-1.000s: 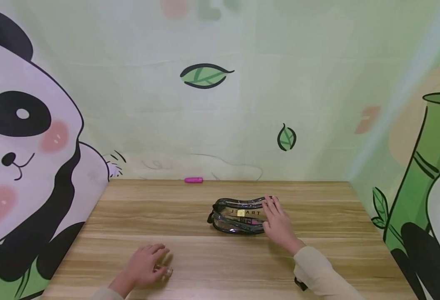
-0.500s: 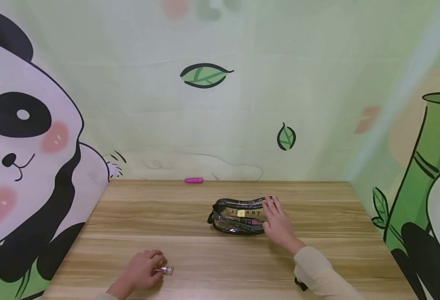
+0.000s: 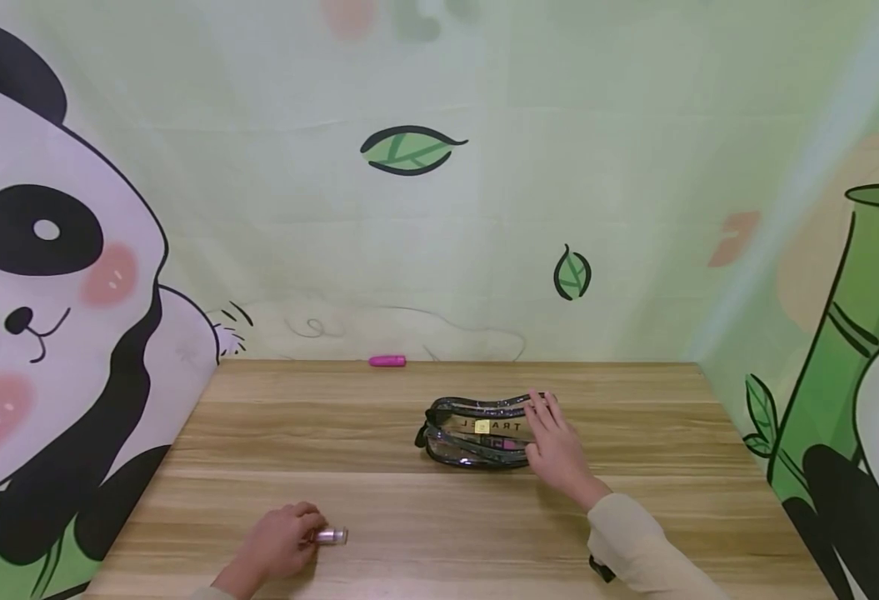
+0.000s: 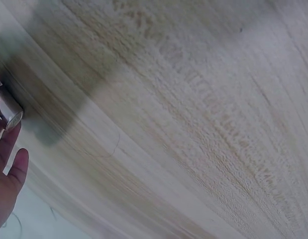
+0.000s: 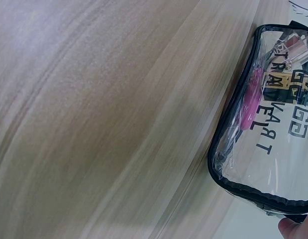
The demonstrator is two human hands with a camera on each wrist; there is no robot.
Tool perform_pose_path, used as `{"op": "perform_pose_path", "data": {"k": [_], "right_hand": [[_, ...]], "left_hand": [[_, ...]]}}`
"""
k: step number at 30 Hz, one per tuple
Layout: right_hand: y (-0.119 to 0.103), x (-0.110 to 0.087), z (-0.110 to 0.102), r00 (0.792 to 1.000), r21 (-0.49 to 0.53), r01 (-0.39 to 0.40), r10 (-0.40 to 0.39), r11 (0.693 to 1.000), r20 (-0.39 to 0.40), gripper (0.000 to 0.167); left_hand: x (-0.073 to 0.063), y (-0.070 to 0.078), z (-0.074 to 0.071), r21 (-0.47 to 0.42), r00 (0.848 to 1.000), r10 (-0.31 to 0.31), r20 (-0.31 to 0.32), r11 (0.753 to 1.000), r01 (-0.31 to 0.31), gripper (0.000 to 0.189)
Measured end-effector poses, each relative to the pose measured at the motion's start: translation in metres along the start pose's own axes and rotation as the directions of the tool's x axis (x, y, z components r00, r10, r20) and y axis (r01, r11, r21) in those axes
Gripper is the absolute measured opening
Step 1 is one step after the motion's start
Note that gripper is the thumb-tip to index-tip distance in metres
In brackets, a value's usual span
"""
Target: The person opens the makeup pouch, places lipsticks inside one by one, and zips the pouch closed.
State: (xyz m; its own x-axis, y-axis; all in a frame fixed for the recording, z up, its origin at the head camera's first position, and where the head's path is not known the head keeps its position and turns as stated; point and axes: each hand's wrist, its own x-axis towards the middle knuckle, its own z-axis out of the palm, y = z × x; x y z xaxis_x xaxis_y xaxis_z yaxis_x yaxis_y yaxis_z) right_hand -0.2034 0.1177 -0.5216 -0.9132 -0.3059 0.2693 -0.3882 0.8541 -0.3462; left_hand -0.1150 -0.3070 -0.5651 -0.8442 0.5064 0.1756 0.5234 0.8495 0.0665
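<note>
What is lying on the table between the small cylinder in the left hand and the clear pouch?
Nothing: in the head view, only bare wooden tabletop shows between the small cylinder and the clear pouch.

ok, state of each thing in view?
Pouch: mouth appears open, pink item inside.
Small bottle: on its side, cap state unclear.
Pink tube: lying on table.
Left hand: grips small bottle.
Right hand: rests on pouch's right end.
</note>
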Motion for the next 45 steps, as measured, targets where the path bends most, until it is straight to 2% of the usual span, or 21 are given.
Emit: {"op": "perform_pose_path", "data": {"k": [11,18,27,30,35,38,41,45], "right_hand": [[0.001,0.0,0.001,1.0,-0.01,-0.004,0.004,1.0,0.001,0.057],[0.001,0.0,0.002,1.0,-0.018,-0.002,0.002,1.0,-0.003,0.057],[0.003,0.0,0.004,1.0,-0.016,0.005,-0.005,1.0,-0.016,0.057],[0.003,0.0,0.004,1.0,-0.015,0.009,-0.009,1.0,-0.024,0.057],[0.003,0.001,0.004,1.0,-0.015,0.003,-0.003,1.0,-0.005,0.057],[0.003,0.001,0.003,1.0,-0.015,0.001,0.0,1.0,0.005,0.057],[0.003,0.001,0.003,1.0,-0.018,0.002,-0.002,1.0,0.004,0.057],[0.003,0.001,0.004,1.0,-0.015,0.004,-0.004,1.0,-0.005,0.057]], "left_hand": [[-0.003,-0.007,-0.004,-0.023,1.0,0.002,0.002,1.0,-0.002,0.023],[-0.004,-0.006,-0.007,-0.028,0.999,-0.005,-0.032,1.0,0.004,0.022],[-0.004,-0.006,-0.009,-0.03,0.999,-0.023,0.04,0.999,0.024,0.02],[-0.003,-0.005,-0.01,-0.027,1.0,-0.017,0.018,0.999,0.018,0.02],[-0.004,-0.007,-0.008,-0.039,0.997,0.033,-0.071,0.999,-0.036,0.021],[-0.003,-0.007,-0.007,-0.056,0.995,0.038,-0.087,0.998,-0.043,0.02],[-0.001,-0.006,-0.009,-0.068,0.998,0.014,-0.057,0.998,-0.018,0.018],[0.003,-0.003,-0.012,-0.08,0.999,-0.046,0.018,0.996,0.047,0.018]]}}
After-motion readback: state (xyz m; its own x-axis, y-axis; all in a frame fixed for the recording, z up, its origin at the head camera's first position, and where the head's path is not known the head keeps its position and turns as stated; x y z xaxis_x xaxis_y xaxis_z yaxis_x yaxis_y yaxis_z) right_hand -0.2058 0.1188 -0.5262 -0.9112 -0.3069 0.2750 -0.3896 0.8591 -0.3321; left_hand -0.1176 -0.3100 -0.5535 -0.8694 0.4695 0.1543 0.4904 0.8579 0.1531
